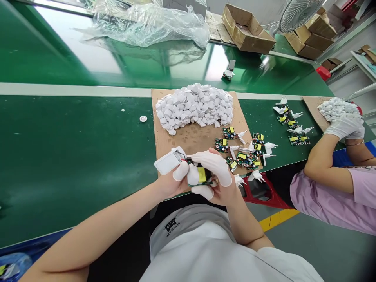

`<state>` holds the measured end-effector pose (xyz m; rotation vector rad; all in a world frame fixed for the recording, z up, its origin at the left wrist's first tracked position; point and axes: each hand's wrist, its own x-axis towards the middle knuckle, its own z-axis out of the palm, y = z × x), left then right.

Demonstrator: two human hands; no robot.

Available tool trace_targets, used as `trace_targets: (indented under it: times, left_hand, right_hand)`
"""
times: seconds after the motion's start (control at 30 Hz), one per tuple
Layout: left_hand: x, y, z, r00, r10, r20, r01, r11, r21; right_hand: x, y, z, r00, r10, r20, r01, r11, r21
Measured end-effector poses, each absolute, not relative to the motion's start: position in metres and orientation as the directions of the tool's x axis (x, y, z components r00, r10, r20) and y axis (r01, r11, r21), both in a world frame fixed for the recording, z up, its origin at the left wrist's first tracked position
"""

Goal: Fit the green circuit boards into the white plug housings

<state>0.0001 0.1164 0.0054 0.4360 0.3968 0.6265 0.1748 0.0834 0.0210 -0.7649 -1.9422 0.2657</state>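
Both of my hands work close together at the near edge of the cardboard sheet, white covers on several fingertips. My left hand (170,183) is closed on a white plastic casing (166,162), its thumb near the thin wires that run to a board. That small circuit board (202,174), with a yellow-taped part, is gripped by my right hand (221,176), whose fingers wrap over and under it. Fingers hide part of the board. Just right of my hands lie several more circuit boards (242,156) wired to white plug pieces (269,147).
A heap of small white plastic pieces (195,105) covers the back of the cardboard sheet (188,137). On the right, a co-worker's gloved hands (343,126) rest by another white pile. Behind are plastic wrap (152,23), an open carton (246,31) and a fan (299,15).
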Motion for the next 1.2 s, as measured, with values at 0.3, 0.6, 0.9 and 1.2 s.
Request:
trace_targets:
  times: [0.3, 0.6, 0.9, 1.2]
  left_hand:
    - [0.006, 0.119, 0.016, 0.735, 0.664, -0.135, -0.498, 0.665, 0.557]
    - [0.003, 0.118, 0.018, 0.693, 0.721, 0.002, -0.633, 0.607, 0.48]
    - [0.013, 0.128, 0.01, 0.599, 0.673, -0.434, -0.321, 0.699, 0.639]
    - [0.013, 0.143, 0.013, 0.511, 0.731, -0.453, -0.313, 0.649, 0.694]
  right_hand:
    - [0.171, 0.085, 0.018, -0.289, 0.562, 0.775, 0.403, 0.806, -0.433]
    - [0.18, 0.086, 0.039, -0.239, 0.755, 0.61, 0.311, 0.655, -0.689]
    - [0.291, 0.281, 0.093, 0.156, 0.984, 0.086, 0.506, -0.005, -0.862]
    - [0.291, 0.352, 0.099, 0.122, 0.985, 0.121, 0.834, -0.036, -0.55]
